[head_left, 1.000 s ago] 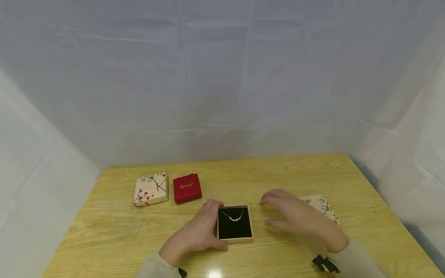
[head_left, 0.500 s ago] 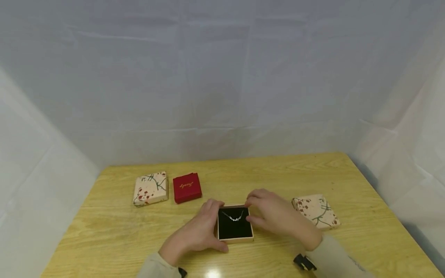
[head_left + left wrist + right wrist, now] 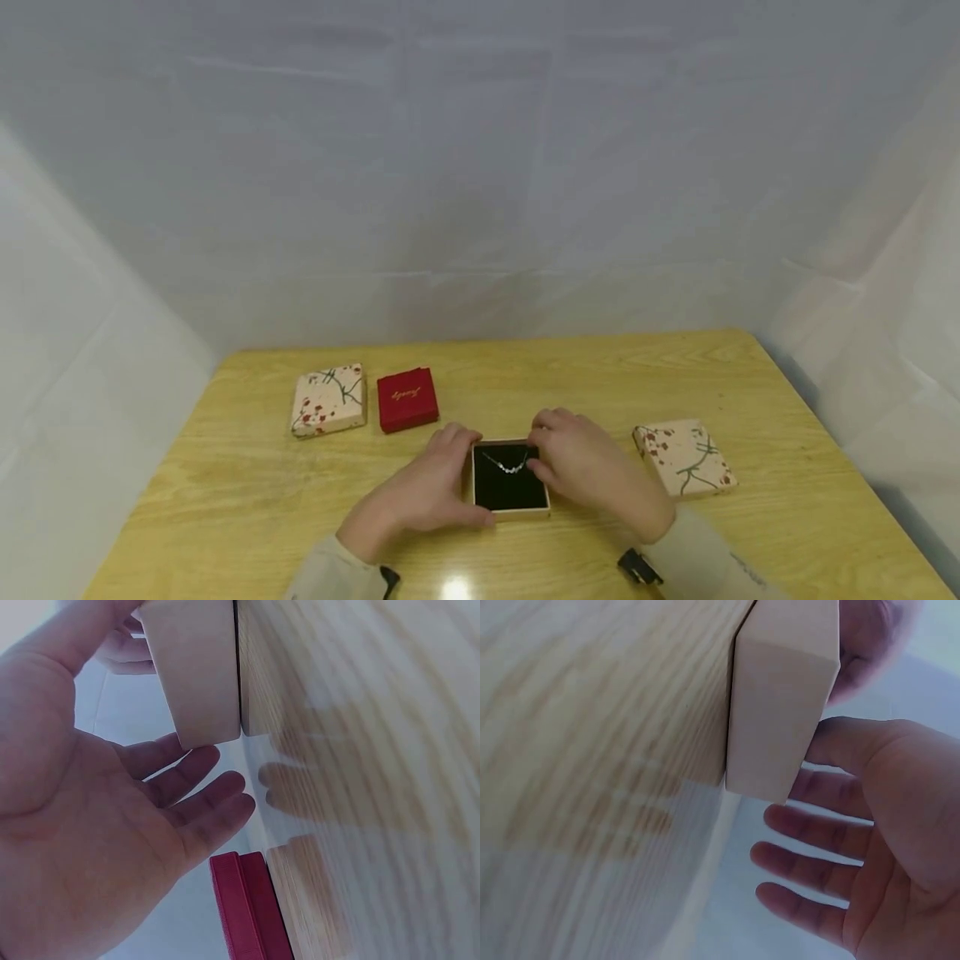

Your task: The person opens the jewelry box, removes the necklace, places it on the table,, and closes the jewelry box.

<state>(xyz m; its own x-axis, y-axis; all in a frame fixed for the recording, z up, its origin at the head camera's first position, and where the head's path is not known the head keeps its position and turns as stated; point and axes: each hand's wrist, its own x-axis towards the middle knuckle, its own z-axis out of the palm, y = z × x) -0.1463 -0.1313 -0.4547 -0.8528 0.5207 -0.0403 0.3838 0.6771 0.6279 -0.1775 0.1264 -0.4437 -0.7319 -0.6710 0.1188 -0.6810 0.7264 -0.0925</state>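
Hands (image 3: 581, 458) closer together, gripping necklace box (image 3: 517, 515), far right corner covered

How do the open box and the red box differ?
The open box has pale walls; the red box bears gold lettering. The open box shows a necklace on black lining; the red box's inside is hidden. The left hand and right hand touch the open box, not the red box. Both rest on the table.

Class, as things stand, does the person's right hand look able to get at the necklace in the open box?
Probably yes: the right hand is at the right edge of the open box, close beside the necklace, with no lid over it.
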